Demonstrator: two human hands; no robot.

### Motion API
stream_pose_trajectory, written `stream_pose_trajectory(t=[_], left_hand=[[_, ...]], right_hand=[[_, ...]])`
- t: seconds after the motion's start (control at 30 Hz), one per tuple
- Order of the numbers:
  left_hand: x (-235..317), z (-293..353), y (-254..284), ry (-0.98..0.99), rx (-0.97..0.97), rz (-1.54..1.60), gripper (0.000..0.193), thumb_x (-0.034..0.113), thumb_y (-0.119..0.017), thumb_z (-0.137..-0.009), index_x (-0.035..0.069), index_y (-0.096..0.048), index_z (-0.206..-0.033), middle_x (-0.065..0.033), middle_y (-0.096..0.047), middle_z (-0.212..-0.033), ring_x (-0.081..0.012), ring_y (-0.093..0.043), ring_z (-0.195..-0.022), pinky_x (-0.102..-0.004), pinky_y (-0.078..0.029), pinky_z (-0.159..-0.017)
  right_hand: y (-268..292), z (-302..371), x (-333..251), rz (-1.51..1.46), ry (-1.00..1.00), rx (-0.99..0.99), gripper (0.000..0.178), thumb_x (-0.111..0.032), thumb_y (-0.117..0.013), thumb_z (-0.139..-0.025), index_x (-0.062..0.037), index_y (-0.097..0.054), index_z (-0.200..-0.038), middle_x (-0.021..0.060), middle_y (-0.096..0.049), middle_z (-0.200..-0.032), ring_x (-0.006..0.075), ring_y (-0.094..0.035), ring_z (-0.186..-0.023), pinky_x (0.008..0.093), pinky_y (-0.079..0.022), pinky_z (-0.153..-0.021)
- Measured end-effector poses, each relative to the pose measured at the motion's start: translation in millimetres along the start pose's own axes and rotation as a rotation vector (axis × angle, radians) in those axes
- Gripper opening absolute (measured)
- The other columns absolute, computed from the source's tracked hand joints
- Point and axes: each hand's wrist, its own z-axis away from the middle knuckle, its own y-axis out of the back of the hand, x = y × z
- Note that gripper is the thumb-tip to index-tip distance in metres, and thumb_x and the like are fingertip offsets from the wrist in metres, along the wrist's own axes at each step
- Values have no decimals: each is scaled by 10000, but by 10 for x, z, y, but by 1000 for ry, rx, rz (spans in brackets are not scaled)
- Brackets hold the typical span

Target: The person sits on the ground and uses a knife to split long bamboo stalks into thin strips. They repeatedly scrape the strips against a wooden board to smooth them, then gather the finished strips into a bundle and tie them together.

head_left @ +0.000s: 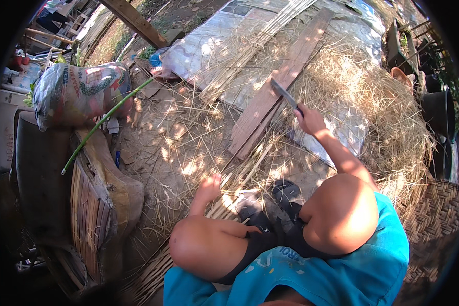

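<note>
My right hand [310,121] is closed round the dark handle of a knife [284,94]. Its long grey blade points up and to the left, over a brown wooden plank [297,64] that lies slantwise on the ground ahead of me. Lower and to the left, beyond my left knee, my left hand [207,188] is closed with its fingertips on a thin strip [229,163] that runs toward the near end of the plank. Split bamboo strips [227,208] lie on the ground beside that hand and between my feet.
Pale shavings [359,71] are heaped right of the plank, over a light sheet [204,48]. More long strips [260,43] lie left of it. At the left stand a wooden bench [99,204], a stuffed sack [81,92] and a green stalk [107,120]. A woven mat [433,219] lies at the right.
</note>
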Motion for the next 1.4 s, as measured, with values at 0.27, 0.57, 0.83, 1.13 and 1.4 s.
stream_pose_trajectory(t=[0.27, 0.57, 0.83, 1.13, 1.4], left_hand=[[235, 132, 154, 274, -49, 192, 364, 291, -452, -1037, 8, -656, -935, -269, -660, -871, -497, -617, -835, -546, -493, -753], [-141, 1157, 302, 585, -206, 89, 388, 348, -476, -1036, 15, -621, -900, -251, -651, -820, -479, -617, -796, -529, -479, -724], [430, 361, 179, 401, -59, 111, 353, 353, -515, -1020, 25, -602, -922, -216, -679, -760, -440, -671, -760, -560, -505, -726], [298, 215, 124, 283, -143, -223, 320, 339, -485, -1048, 52, -563, -930, -224, -661, -722, -421, -652, -678, -509, -546, -623], [277, 4, 147, 252, -55, 244, 446, 365, -447, -1043, -6, -644, -896, -264, -668, -838, -458, -640, -801, -512, -498, -759]], right_hand=[[-107, 392, -112, -8, 65, -22, 499, -473, -482, -1040, -118, -537, -1387, 233, -692, -831, 452, -669, -740, 540, -556, -702], [285, -465, 539, 152, -35, 144, 386, -428, -479, -1045, -71, -570, -1159, 244, -685, -817, 447, -689, -818, 561, -549, -733], [28, 204, -191, -63, -36, -117, 373, -405, -470, -1052, -90, -570, -1224, 243, -690, -850, 445, -685, -828, 554, -528, -766], [34, -204, 434, -4, 18, 126, 380, -402, -503, -1041, -62, -591, -1186, 218, -689, -765, 445, -679, -719, 540, -545, -675], [-297, 632, -980, 22, 357, -370, 436, -460, -411, -1071, -141, -505, -1353, 231, -662, -967, 405, -682, -909, 526, -557, -823]])
